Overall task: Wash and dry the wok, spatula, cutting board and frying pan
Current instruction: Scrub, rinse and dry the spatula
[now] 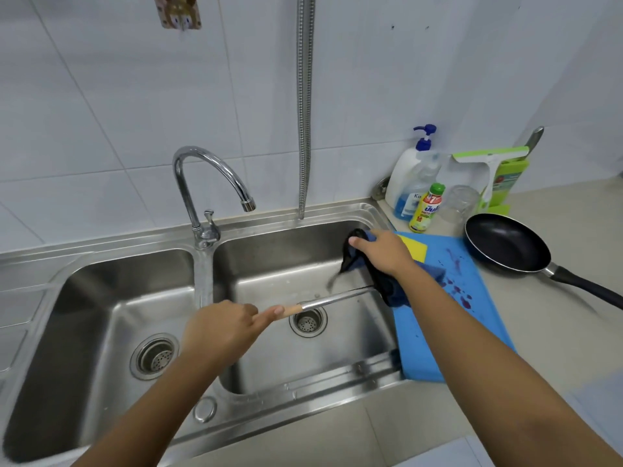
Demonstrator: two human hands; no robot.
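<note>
Currently a person is standing at a double steel sink (118, 244), looking down at both hands working over its right basin. A pale counter (556, 315) is running along the sink's right edge. A blue cutting board (472, 332) is lying flat there, its left side overhanging the basin, with purple stains showing on it. A black frying pan (505, 244) is sitting behind the board, near the counter's back edge, its handle pointing right. The wok is not in view.

The spatula (337, 299) is being held level above the right drain. The left hand (219, 328) is gripping its wooden handle, fingers curled round it and the forefinger lying along it. The right hand (381, 251) is clutching a dark blue cloth (387, 288) that is bunched over the far end and hiding the blade.

A yellow sponge (416, 246) is resting on the board's back corner. Soap bottles (409, 183), a glass (460, 205) and a squeegee (488, 166) are crowding the counter's back corner.

This appears to be the drying of the spatula. Next, it probably needs the cloth drawn along the metal shaft, then a dry spot for setting it down. The stained board likely needs washing afterwards.
</note>
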